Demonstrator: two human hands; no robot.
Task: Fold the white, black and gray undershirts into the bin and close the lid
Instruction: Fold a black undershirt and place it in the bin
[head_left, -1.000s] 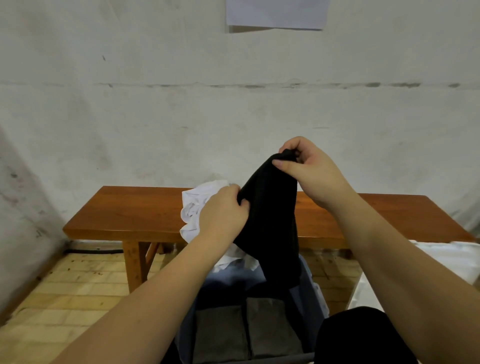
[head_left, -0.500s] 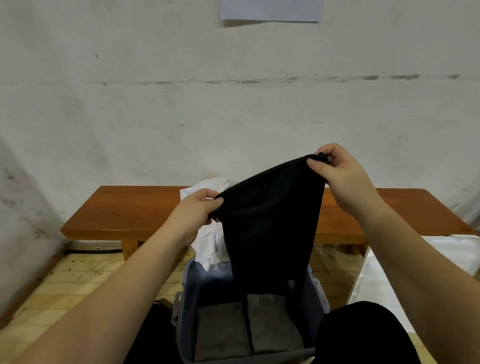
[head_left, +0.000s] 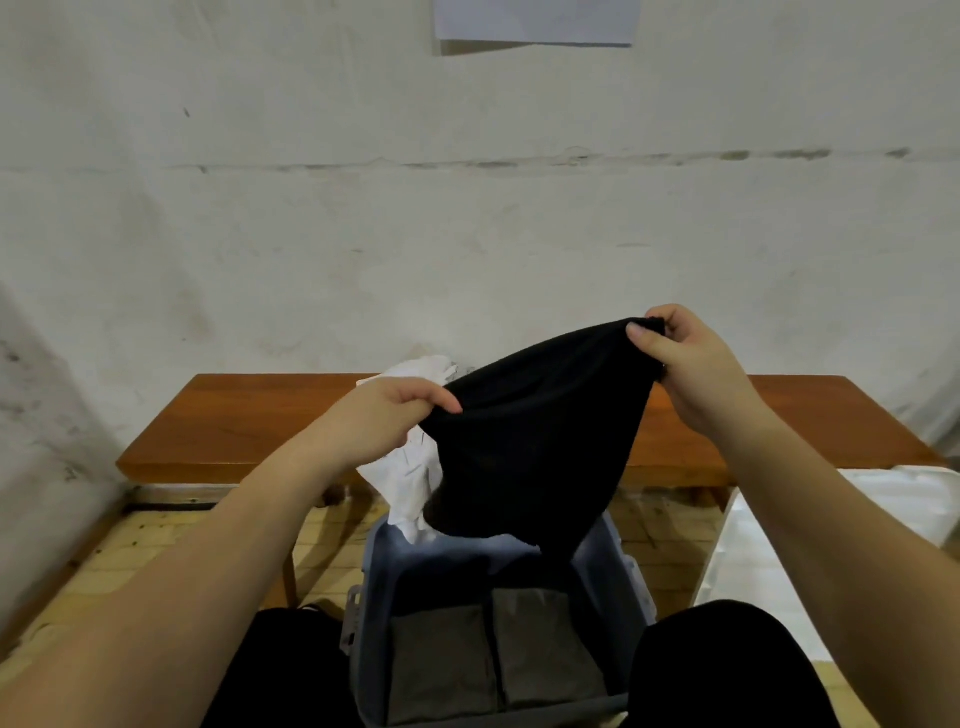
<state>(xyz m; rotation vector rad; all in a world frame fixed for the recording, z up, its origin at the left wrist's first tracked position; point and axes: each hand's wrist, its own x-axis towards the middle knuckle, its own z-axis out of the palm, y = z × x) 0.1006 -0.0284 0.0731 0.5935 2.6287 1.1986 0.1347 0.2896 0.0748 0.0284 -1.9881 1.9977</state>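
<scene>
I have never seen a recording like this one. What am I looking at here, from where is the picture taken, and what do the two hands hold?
There is no machine here: a person works with bare hands. The camera sits on the person's head and looks forward and down, so you see the arms from above. The left hand and the right hand each pinch one end of a black undershirt and hold it spread in the air above an open gray-blue bin. In the bin lie two folded gray undershirts, side by side. Behind the hands stands a wooden bench against the wall, and a crumpled white undershirt lies on it, partly hanging over the edge. A white object at the right may be the lid; I cannot tell.
</scene>
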